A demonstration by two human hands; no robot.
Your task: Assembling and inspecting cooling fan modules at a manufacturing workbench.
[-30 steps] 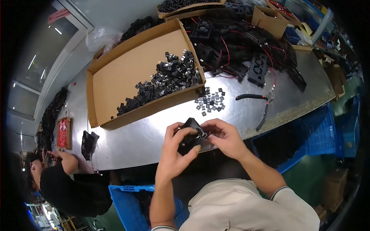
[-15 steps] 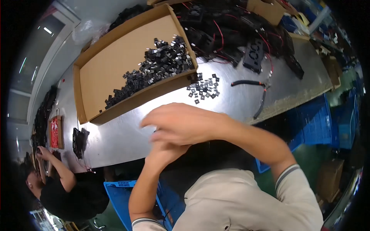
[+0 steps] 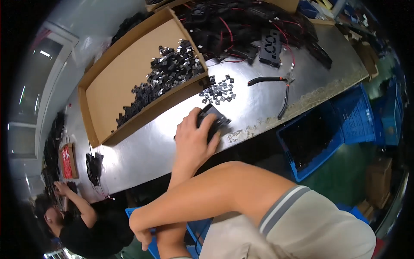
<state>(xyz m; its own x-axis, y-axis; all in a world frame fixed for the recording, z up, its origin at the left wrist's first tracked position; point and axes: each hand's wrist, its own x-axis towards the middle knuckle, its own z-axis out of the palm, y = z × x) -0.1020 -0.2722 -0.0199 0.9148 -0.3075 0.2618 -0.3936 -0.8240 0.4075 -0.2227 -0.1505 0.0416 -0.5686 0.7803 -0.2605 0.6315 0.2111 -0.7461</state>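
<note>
My left hand (image 3: 192, 140) grips a black plastic housing (image 3: 214, 117) by its sides, low over the front part of the metal table (image 3: 133, 168). Just beyond it lies a loose scatter of small square black pieces (image 3: 219, 91). My right arm crosses over my left forearm, and my right hand (image 3: 139, 226) hangs down to the left, above a blue crate (image 3: 130, 211). Most of its fingers are hidden, so whether it holds anything does not show.
A shallow cardboard box (image 3: 148, 113) holds a heap of small black parts (image 3: 166, 71). Cutting pliers (image 3: 286, 88) lie open at right. Black housings with red wires (image 3: 270, 49) pile up behind. A blue crate (image 3: 317, 151) stands below the edge; a co-worker (image 3: 88, 222) works at left.
My hands were together over the table. Now they are apart: the left holds the black housing on the right, while the right has swung down and left across my left forearm.
</note>
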